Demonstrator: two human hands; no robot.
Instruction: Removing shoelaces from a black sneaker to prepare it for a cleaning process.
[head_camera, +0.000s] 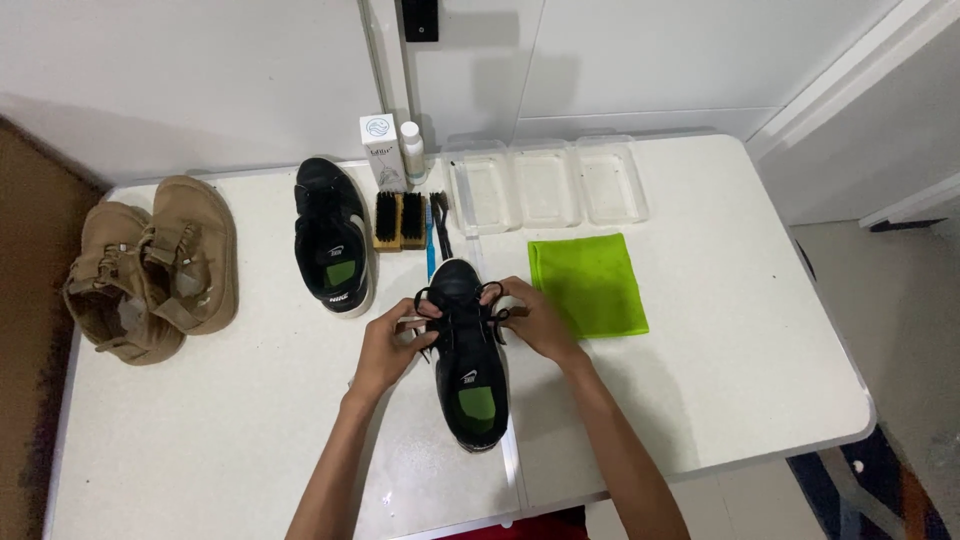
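While both hands work at the laces, the black sneaker lies lengthwise on the white counter, toe pointing away from the person and its green insole showing at the heel end. The left hand pinches a black lace on the shoe's left side, its grip closed on the loop; the right hand holds the lace on the other side, fingers pressed together around it. Just beside the right hand lies a folded green cloth, flat on the counter. A second black sneaker rests apart to the left, toe also away. Further left sits a pair of tan boots, touching each other. Near the far edge stand two wooden brushes with dark bristles, a blue-handled brush, a small white box and a white bottle beside it. Three clear plastic trays sit in a row by the wall
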